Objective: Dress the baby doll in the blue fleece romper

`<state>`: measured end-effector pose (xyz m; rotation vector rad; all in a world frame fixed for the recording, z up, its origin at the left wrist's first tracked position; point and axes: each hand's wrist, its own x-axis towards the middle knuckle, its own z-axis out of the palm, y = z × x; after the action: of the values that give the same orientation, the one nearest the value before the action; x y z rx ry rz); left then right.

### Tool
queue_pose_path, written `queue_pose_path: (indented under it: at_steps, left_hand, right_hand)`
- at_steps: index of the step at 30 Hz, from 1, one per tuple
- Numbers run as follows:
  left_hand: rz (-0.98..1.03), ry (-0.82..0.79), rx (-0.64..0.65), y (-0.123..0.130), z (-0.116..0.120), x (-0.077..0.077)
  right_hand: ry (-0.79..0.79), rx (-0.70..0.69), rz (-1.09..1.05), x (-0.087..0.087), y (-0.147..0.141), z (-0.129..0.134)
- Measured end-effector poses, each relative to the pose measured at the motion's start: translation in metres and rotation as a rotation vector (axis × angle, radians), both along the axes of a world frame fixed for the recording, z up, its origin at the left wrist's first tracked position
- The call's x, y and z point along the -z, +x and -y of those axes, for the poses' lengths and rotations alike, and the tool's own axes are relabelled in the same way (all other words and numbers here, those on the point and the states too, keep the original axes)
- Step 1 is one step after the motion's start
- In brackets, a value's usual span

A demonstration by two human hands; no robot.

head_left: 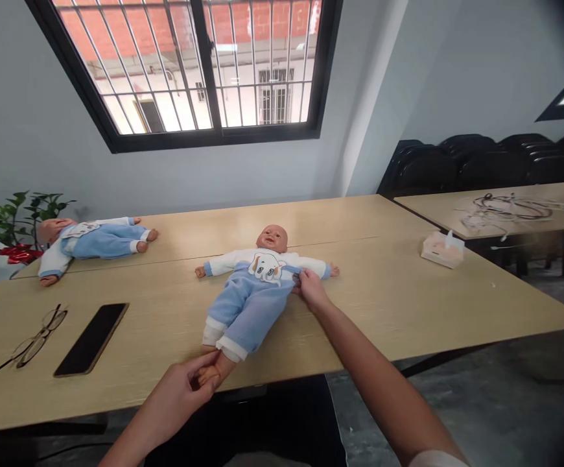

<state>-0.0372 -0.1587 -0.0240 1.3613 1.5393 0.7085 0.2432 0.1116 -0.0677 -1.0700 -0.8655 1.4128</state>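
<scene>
A baby doll lies on its back in the middle of the table, arms spread, head pointing away from me. It wears a blue and white outfit with a white cartoon animal on the chest. My left hand is closed around the doll's foot, just below the white cuff. At the doll's side, under its arm, my right hand pinches the edge of the outfit. A small dark patch shows by those fingertips; I cannot tell what it is.
A second, similarly dressed doll lies at the back left, near a potted plant. Glasses and a black phone rest at the left. A tissue pack sits at the right; cables cover another table.
</scene>
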Motion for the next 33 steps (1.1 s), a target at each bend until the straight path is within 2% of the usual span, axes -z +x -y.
queue_pose_path:
  at_steps: [2,4,7,10,13,16,19,21,23,26,28,30,33]
  left_hand:
    - [-0.01,0.039,0.01,0.008,0.0,-0.001]
    - [-0.04,0.073,0.019,0.019,-0.001,0.001]
    - [-0.108,0.097,0.061,0.044,-0.002,0.009]
    - [-0.097,0.099,0.103,0.077,-0.004,0.017]
    - [0.055,0.062,0.159,0.105,-0.003,0.018]
    - [0.259,-0.036,0.198,0.109,-0.003,0.009]
    - [0.42,-0.057,0.142,0.083,-0.017,-0.005]
    - [0.386,0.07,0.037,0.059,-0.043,-0.012]
    - [0.244,0.226,-0.092,0.038,-0.082,-0.013]
    - [0.026,0.41,-0.141,0.022,-0.152,-0.003]
    - [-0.063,0.536,-0.112,0.021,-0.192,0.008]
    - [-0.096,0.599,-0.05,0.024,-0.219,0.019]
    - [-0.103,0.638,-0.016,0.027,-0.236,0.032]
  right_hand:
    - [-0.021,0.041,0.059,0.004,0.0,0.008]
    - [0.004,0.122,0.15,0.007,-0.003,0.028]
    - [0.189,0.201,0.411,0.013,-0.017,0.074]
    - [0.325,0.055,0.596,0.011,-0.031,0.113]
    - [0.331,-0.058,0.673,0.001,-0.027,0.124]
    - [0.295,-0.136,0.692,-0.01,-0.001,0.115]
    - [0.289,-0.213,0.721,-0.016,0.032,0.106]
    - [0.278,-0.254,0.769,-0.024,0.047,0.102]
    - [0.33,-0.23,0.857,-0.037,0.05,0.097]
    - [0.587,-0.17,1.044,-0.068,0.029,0.075]
    - [0.724,-0.238,1.162,-0.088,0.003,0.049]
    - [0.746,-0.339,1.309,-0.105,-0.023,0.017]
    - [0.62,-0.574,1.554,-0.122,-0.05,-0.026]
